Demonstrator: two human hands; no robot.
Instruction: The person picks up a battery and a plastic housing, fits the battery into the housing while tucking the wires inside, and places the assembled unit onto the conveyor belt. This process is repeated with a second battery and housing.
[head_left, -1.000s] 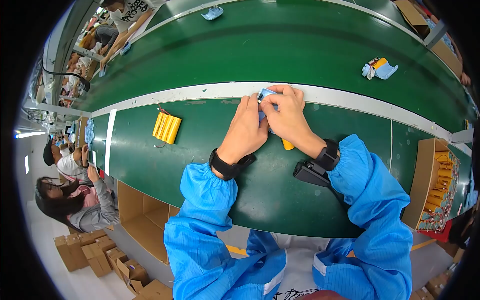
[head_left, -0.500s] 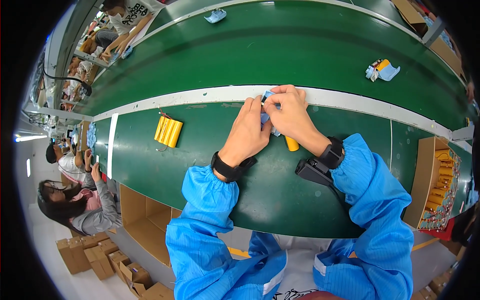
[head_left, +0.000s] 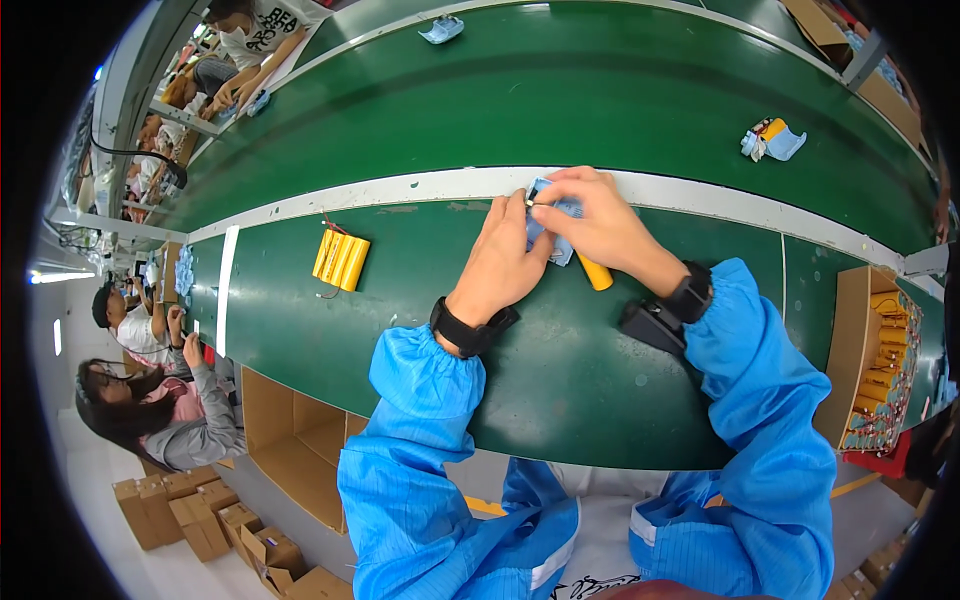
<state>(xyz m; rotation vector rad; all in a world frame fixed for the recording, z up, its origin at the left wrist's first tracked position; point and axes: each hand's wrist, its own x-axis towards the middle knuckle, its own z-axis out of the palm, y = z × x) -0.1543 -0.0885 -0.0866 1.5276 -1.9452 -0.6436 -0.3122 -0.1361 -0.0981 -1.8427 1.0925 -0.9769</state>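
While the right hand pinches one small white connector, the left hand touches one light-blue cover over the desk; left grip, cannot tell. One yellow cylinder shows just beside the cover; one yellow battery pack lies well apart, leftward.

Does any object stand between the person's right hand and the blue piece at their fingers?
Nothing visible does: the right hand overlaps the blue piece in view, and the yellow cylinder lies nearer the person.

Bright blue sleeves, gathered cuffs, black wrist straps, white shirt
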